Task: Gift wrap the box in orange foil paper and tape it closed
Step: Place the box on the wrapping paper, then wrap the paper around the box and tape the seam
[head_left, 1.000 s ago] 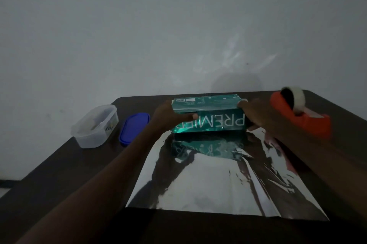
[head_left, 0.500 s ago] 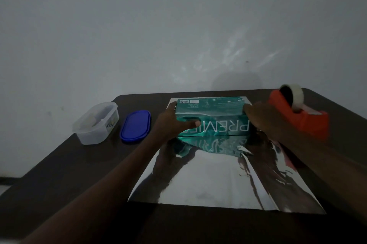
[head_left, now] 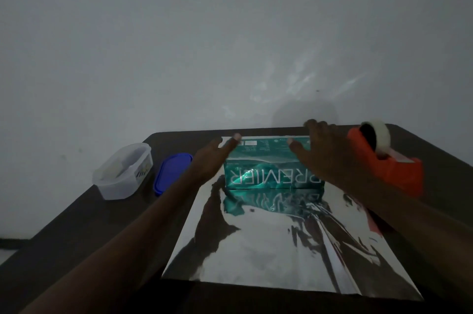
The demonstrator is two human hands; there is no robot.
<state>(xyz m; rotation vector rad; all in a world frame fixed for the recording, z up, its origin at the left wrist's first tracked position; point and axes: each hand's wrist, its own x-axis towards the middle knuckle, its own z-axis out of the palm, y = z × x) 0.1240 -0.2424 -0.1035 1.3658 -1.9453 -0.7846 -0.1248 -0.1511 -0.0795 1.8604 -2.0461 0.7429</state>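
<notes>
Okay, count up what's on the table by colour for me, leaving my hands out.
Teal: 1, the box
Silver: 1, the foil sheet
Orange: 1, the tape dispenser
Blue: 1, the lid
Clear: 1, the plastic container
Total: 5

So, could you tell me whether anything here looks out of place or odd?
Mostly tidy. The foil sheet shows its silver side up and is creased along its right part. The teal box sits at the sheet's far edge rather than its middle, its lettering upside down from here. The clear container stands open, its blue lid beside it.
</notes>
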